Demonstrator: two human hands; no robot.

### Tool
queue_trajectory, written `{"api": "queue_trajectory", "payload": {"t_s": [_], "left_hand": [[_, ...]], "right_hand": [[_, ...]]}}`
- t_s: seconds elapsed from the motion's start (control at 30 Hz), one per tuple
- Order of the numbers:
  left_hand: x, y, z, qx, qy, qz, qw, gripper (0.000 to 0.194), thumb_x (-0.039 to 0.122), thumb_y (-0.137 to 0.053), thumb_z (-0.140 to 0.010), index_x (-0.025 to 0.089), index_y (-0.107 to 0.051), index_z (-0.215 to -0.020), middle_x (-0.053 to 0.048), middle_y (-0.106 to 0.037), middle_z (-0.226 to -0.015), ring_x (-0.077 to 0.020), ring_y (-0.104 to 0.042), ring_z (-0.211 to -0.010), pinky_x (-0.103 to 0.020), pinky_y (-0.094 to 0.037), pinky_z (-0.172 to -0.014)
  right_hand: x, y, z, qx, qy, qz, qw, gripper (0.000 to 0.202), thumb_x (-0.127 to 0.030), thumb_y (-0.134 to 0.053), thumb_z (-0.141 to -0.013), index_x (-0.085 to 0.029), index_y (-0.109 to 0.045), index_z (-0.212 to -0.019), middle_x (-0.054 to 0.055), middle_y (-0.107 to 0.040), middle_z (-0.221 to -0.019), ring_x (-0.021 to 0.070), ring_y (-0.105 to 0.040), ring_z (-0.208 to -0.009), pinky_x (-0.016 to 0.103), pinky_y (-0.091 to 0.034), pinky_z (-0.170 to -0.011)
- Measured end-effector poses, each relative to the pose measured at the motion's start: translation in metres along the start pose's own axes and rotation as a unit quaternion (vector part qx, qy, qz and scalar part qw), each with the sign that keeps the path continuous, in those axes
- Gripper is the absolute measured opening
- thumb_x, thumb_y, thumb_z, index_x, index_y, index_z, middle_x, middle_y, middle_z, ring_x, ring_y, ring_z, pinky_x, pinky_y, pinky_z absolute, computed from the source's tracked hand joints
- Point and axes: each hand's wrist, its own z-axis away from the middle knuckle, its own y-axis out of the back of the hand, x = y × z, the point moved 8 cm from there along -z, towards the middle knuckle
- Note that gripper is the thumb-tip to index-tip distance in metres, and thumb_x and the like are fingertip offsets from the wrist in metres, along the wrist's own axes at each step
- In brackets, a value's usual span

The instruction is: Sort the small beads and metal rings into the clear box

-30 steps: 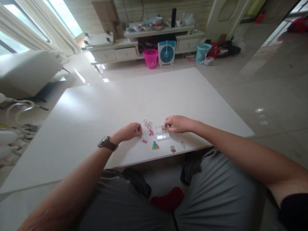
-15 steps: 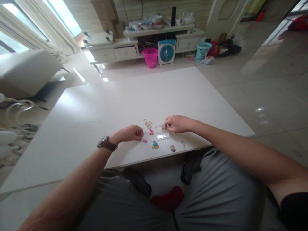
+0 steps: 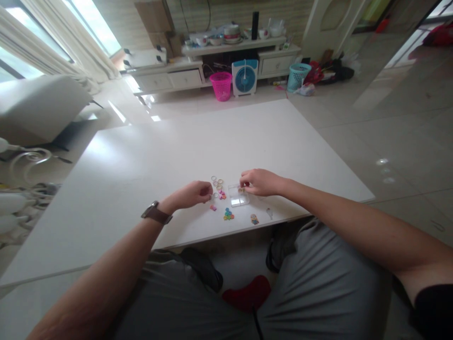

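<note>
My left hand (image 3: 198, 192) is closed in a pinch just left of several small rings (image 3: 220, 182); whatever its fingertips hold is too small to make out. Below those fingertips lies a small pink and orange piece (image 3: 213, 208). Pink pieces (image 3: 222, 194) form a cluster between the rings and a clear divided plastic box (image 3: 234, 202). My right hand (image 3: 260, 182) reaches over the box's far right part, thumb and fingers pressed together, hiding what they grip. Small yellowish things (image 3: 242, 190) show under its fingertips.
Toward the near edge of the white table (image 3: 170, 156) lie a cluster of green, blue and yellow pieces (image 3: 228, 215), a minion-shaped piece (image 3: 254, 219) and a pale, silvery piece (image 3: 269, 213). On the floor beyond stand a pink basket (image 3: 221, 87) and a blue fan (image 3: 245, 77).
My left hand has risen slightly away from the small colourful pieces, and fewer of them show there. My right hand has shifted slightly left over the box.
</note>
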Motion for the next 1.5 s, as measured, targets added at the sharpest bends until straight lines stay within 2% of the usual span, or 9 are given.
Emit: {"api": "queue_trajectory", "payload": {"t_s": [0.13, 0.27, 0.43, 0.6, 0.8, 1.07, 1.27, 1.37, 1.5], "left_hand": [[0.019, 0.006, 0.001, 0.059, -0.020, 0.135, 0.989, 0.012, 0.027, -0.062, -0.081, 0.015, -0.063, -0.081, 0.001, -0.059, -0.066, -0.0109, -0.053, -0.061, -0.022, -0.040, -0.056], [0.030, -0.002, 0.000, 0.090, -0.019, 0.269, 0.959, 0.016, 0.029, -0.070, -0.079, 0.015, -0.063, -0.082, -0.001, -0.064, -0.068, -0.0117, -0.060, -0.064, -0.022, -0.046, -0.058], [0.037, -0.011, -0.001, 0.106, -0.021, 0.351, 0.930, 0.024, 0.028, -0.079, -0.072, 0.015, -0.060, -0.080, -0.001, -0.065, -0.068, -0.0132, -0.064, -0.065, -0.023, -0.049, -0.059], [0.040, -0.012, -0.001, 0.098, -0.012, 0.389, 0.916, 0.025, 0.029, -0.079, -0.073, 0.015, -0.059, -0.080, -0.001, -0.067, -0.067, -0.0155, -0.068, -0.067, -0.025, -0.052, -0.061], [0.040, -0.009, -0.001, 0.101, -0.003, 0.401, 0.910, 0.028, 0.036, -0.078, -0.077, 0.014, -0.061, -0.082, -0.007, -0.074, -0.074, -0.0186, -0.072, -0.074, -0.031, -0.057, -0.071], [0.035, -0.016, -0.001, 0.102, 0.025, 0.401, 0.910, 0.037, 0.042, -0.083, -0.071, 0.016, -0.059, -0.080, -0.008, -0.075, -0.074, -0.0212, -0.073, -0.074, -0.032, -0.058, -0.068], [0.034, -0.021, -0.002, 0.098, 0.030, 0.414, 0.904, 0.038, 0.043, -0.081, -0.072, 0.016, -0.057, -0.083, -0.008, -0.075, -0.075, -0.0221, -0.074, -0.077, -0.034, -0.059, -0.070], [0.034, -0.016, -0.002, 0.122, 0.028, 0.403, 0.907, 0.036, 0.037, -0.082, -0.072, 0.016, -0.059, -0.090, -0.009, -0.076, -0.086, -0.0232, -0.074, -0.083, -0.034, -0.059, -0.074], [0.031, -0.009, 0.000, 0.157, 0.041, 0.373, 0.914, 0.032, 0.033, -0.078, -0.075, 0.015, -0.059, -0.092, -0.011, -0.074, -0.099, -0.0231, -0.074, -0.083, -0.034, -0.060, -0.072]], "right_hand": [[-0.016, -0.001, -0.003, 0.046, 0.001, -0.130, 0.991, 0.012, -0.016, -0.061, -0.083, -0.015, -0.071, -0.089, 0.004, -0.069, -0.081, 0.0129, -0.059, -0.070, 0.024, -0.041, -0.068], [-0.027, -0.013, -0.005, 0.089, -0.058, -0.341, 0.934, 0.022, -0.031, -0.067, -0.084, -0.016, -0.063, -0.099, 0.005, -0.072, -0.088, 0.0151, -0.066, -0.079, 0.026, -0.049, -0.070], [-0.035, -0.026, -0.007, 0.115, -0.045, -0.448, 0.885, 0.026, -0.032, -0.073, -0.078, -0.017, -0.059, -0.095, 0.004, -0.072, -0.084, 0.0162, -0.067, -0.079, 0.028, -0.052, -0.071], [-0.029, -0.023, -0.007, 0.131, -0.043, -0.439, 0.888, 0.023, -0.035, -0.075, -0.077, -0.015, -0.065, -0.084, 0.003, -0.070, -0.077, 0.0149, -0.065, -0.072, 0.026, -0.050, -0.067], [-0.028, -0.014, -0.005, 0.148, -0.053, -0.426, 0.891, 0.013, -0.027, -0.070, -0.078, -0.015, -0.069, -0.081, 0.003, -0.072, -0.075, 0.0144, -0.065, -0.071, 0.026, -0.050, -0.067], [-0.028, -0.014, -0.005, 0.163, -0.038, -0.377, 0.911, 0.007, -0.021, -0.067, -0.077, -0.015, -0.070, -0.080, 0.002, -0.072, -0.072, 0.0135, -0.065, -0.069, 0.024, -0.049, -0.066], [-0.027, -0.013, -0.007, 0.157, -0.041, -0.386, 0.908, 0.008, -0.023, -0.068, -0.075, -0.015, -0.069, -0.078, 0.001, -0.070, -0.070, 0.0129, -0.063, -0.067, 0.023, -0.047, -0.063], [-0.013, -0.002, -0.010, 0.183, -0.051, -0.364, 0.912, 0.007, -0.020, -0.067, -0.072, -0.014, -0.069, -0.075, 0.000, -0.067, -0.066, 0.0114, -0.059, -0.063, 0.022, -0.045, -0.060], [0.024, 0.007, -0.013, 0.203, -0.107, -0.328, 0.916, 0.007, -0.018, -0.068, -0.067, -0.014, -0.068, -0.072, 0.000, -0.065, -0.064, 0.0110, -0.057, -0.061, 0.022, -0.043, -0.058]]}}
